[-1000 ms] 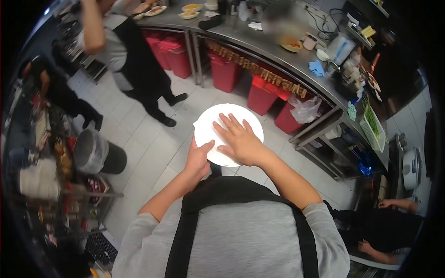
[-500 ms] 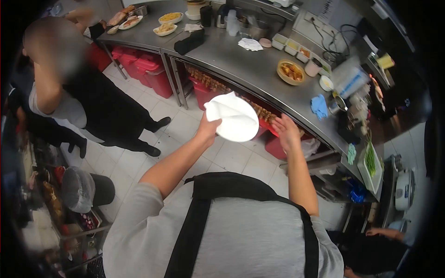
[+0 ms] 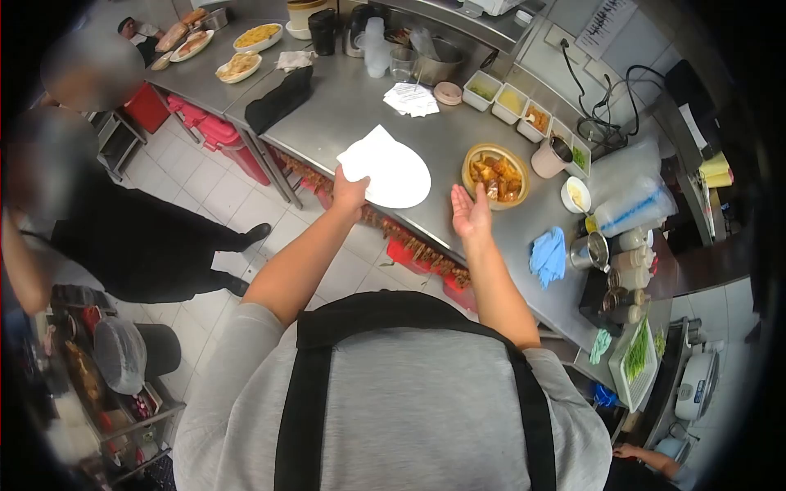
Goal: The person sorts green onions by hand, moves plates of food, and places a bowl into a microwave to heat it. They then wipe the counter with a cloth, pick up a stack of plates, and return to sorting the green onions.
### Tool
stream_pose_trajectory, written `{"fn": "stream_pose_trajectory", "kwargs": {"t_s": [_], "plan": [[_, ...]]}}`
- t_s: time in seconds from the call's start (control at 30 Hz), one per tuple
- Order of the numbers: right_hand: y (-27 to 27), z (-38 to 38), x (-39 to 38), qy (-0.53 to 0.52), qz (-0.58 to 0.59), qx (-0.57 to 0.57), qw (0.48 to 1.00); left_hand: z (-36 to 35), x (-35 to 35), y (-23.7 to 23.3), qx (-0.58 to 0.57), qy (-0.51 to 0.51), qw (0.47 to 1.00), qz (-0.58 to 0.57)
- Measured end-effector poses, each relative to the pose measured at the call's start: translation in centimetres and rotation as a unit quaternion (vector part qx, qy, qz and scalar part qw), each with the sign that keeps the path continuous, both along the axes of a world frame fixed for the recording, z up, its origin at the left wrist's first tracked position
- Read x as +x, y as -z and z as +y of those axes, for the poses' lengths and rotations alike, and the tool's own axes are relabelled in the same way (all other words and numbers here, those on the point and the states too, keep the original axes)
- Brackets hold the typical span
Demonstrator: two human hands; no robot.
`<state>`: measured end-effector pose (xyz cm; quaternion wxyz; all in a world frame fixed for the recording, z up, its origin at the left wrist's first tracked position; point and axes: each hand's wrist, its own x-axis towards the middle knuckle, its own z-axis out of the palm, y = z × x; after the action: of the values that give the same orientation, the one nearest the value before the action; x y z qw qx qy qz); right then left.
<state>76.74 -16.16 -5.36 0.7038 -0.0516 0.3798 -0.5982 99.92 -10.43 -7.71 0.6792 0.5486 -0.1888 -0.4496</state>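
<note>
My left hand (image 3: 350, 195) is closed on the edge of a white plate (image 3: 403, 178), which is over the counter's front edge. A white paper napkin (image 3: 366, 155) lies on the plate's left side, pinched under my thumb. Palm up and fingers stretched, my right hand (image 3: 472, 214) holds nothing. It is at the near side of a yellowish bowl (image 3: 469, 173) filled with chunks of cooked food in reddish-brown sauce (image 3: 499, 176). Whether the fingertips touch the bowl is hard to tell.
The steel counter (image 3: 327, 123) carries food tubs (image 3: 509, 102), a blue cloth (image 3: 547, 255), a metal pot (image 3: 589, 250) and white papers (image 3: 411, 99). Food plates (image 3: 239, 67) stand at far left. A person in a black apron (image 3: 147, 221) stands on my left, near a lined bin (image 3: 160, 358).
My left hand has carried the plate and napkin forward, from above the floor to the counter's edge. My right hand has come to the bowl. The view has moved closer to the counter.
</note>
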Motion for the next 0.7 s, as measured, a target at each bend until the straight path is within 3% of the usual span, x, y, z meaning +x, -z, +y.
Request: {"fn": "stream_pose_trajectory", "kwargs": {"t_s": [0.2, 0.3, 0.4, 0.5, 0.63, 0.7], "plan": [[0.1, -1.4, -0.4, 0.034, 0.030, 0.037, 0.998, -3.7, -1.1, 0.8, 0.049, -0.025, 0.997, -0.054], [-0.4, -2.1, -1.3, 0.043, 0.034, 0.053, 0.997, -3.1, -0.9, 0.0, 0.069, 0.055, 0.971, -0.220], [-0.2, -2.9, -3.0, 0.002, 0.063, 0.008, 0.998, -1.6, -1.6, -0.1, 0.135, -0.004, 0.879, -0.458], [-2.0, -2.2, -5.3, -0.088, 0.103, 0.051, 0.990, 0.8, -2.0, -3.5, 0.051, 0.049, 0.774, -0.629], [-4.5, -0.7, -4.8, -0.194, 0.123, -0.009, 0.973, 0.9, -3.4, -3.1, 0.091, 0.184, 0.691, -0.693], [-5.8, -0.4, -3.2, -0.244, 0.107, -0.018, 0.964, 0.8, -3.9, -3.1, 0.092, 0.201, 0.694, -0.686]]}}
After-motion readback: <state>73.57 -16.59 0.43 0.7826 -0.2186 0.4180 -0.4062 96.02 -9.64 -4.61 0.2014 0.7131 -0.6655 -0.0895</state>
